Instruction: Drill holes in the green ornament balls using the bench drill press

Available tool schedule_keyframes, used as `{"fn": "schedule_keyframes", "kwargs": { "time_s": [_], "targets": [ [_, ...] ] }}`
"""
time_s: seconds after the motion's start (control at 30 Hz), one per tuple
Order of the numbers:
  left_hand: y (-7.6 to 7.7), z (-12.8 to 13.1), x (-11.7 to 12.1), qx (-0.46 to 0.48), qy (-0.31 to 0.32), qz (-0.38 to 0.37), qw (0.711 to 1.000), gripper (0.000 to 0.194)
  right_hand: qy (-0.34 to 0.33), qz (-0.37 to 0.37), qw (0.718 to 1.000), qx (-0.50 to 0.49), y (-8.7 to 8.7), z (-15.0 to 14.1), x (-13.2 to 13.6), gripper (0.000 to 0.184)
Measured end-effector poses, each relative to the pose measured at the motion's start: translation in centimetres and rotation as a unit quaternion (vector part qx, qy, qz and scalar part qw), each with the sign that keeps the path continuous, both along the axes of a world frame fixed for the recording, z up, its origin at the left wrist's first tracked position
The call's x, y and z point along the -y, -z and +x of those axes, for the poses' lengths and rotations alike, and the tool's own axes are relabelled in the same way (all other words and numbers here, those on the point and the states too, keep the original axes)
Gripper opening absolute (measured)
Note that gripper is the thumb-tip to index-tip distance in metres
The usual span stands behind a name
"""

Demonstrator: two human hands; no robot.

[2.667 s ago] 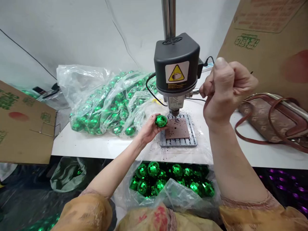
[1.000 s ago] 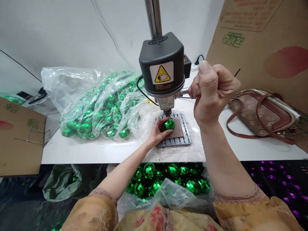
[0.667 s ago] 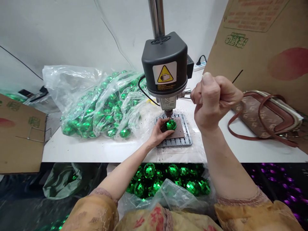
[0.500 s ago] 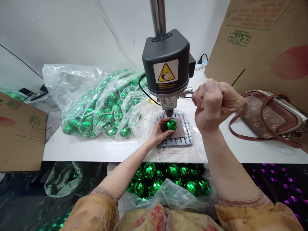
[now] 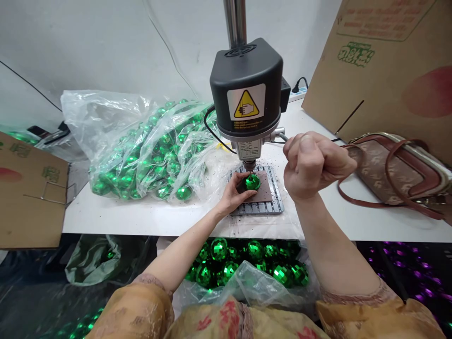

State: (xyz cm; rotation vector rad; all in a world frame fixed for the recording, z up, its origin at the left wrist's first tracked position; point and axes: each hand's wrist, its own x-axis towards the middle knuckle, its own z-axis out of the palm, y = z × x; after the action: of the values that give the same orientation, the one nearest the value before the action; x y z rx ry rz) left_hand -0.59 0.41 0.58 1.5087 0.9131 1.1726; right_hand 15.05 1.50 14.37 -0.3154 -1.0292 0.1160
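Observation:
My left hand (image 5: 236, 193) grips a shiny green faceted ball (image 5: 253, 182) between thumb and fingers. The ball rests on a brown board (image 5: 264, 190) laid over the slotted metal base (image 5: 277, 202) of a small drill press (image 5: 246, 89). Right above the ball is the chuck (image 5: 249, 165); whether the bit touches the ball I cannot tell. To the right of the press head, my right hand (image 5: 314, 162) is closed in a fist round the drill press lever (image 5: 282, 135), whose grip is hidden by the fingers.
A clear plastic bag (image 5: 141, 150) of green balls lies left on the white table (image 5: 116, 219). Below the table edge sits another open bag (image 5: 247, 282) of green balls. A handbag (image 5: 384, 174) and a cardboard box (image 5: 381, 70) stand right; another box (image 5: 31, 197) is left.
Both hands keep nearly the same hold and place. The press and table shift very slightly in view as the camera moves.

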Motion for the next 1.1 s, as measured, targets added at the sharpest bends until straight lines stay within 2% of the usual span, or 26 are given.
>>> {"fn": "schedule_keyframes", "kwargs": {
  "time_s": [0.1, 0.3, 0.5, 0.57, 0.7, 0.8, 0.9, 1.0, 1.07, 1.1],
  "targets": [
    [-0.1, 0.0, 0.0, 0.000, 0.001, -0.002, 1.000, 0.056, 0.007, -0.015, 1.000, 0.006, 0.3, 0.1, 0.2, 0.059],
    [-0.1, 0.0, 0.1, -0.007, 0.004, -0.004, 1.000, 0.056, 0.001, 0.035, 0.999, 0.014, 0.5, 0.3, 0.1, 0.057],
    [0.1, -0.2, 0.0, -0.010, -0.007, 0.006, 1.000, 0.058, -0.009, 0.065, 0.997, 0.047, 1.9, 0.5, 0.0, 0.050],
    [0.0, -0.2, -0.1, -0.013, -0.004, 0.006, 1.000, 0.057, -0.011, 0.067, 0.997, 0.041, 1.7, 0.4, 0.0, 0.051],
    [-0.2, 0.1, 0.3, -0.019, -0.014, 0.018, 1.000, 0.053, -0.002, -0.017, 1.000, -0.005, -0.8, 0.1, 0.2, 0.052],
    [-0.5, 0.1, 1.0, -0.050, -0.071, 0.049, 0.995, 0.049, -0.022, -0.070, 0.997, -0.002, -3.3, 0.1, 0.0, 0.047],
    [-1.1, -0.9, 2.1, -0.113, -0.135, 0.072, 0.982, 0.047, -0.038, -0.079, 0.996, -0.014, -4.8, 0.1, -0.6, 0.047],
    [-2.6, -2.4, 4.2, -0.165, -0.181, 0.080, 0.966, 0.044, -0.027, -0.093, 0.995, -0.009, -5.8, 0.3, -1.7, 0.045],
    [-4.0, -3.2, 6.3, -0.191, -0.177, 0.081, 0.962, 0.042, -0.038, -0.118, 0.992, 0.005, -6.7, 0.6, -2.4, 0.045],
    [-4.8, -3.4, 7.6, -0.204, -0.155, 0.079, 0.963, 0.042, -0.054, -0.138, 0.989, 0.014, -7.2, 0.7, -2.7, 0.044]
  ]
}}
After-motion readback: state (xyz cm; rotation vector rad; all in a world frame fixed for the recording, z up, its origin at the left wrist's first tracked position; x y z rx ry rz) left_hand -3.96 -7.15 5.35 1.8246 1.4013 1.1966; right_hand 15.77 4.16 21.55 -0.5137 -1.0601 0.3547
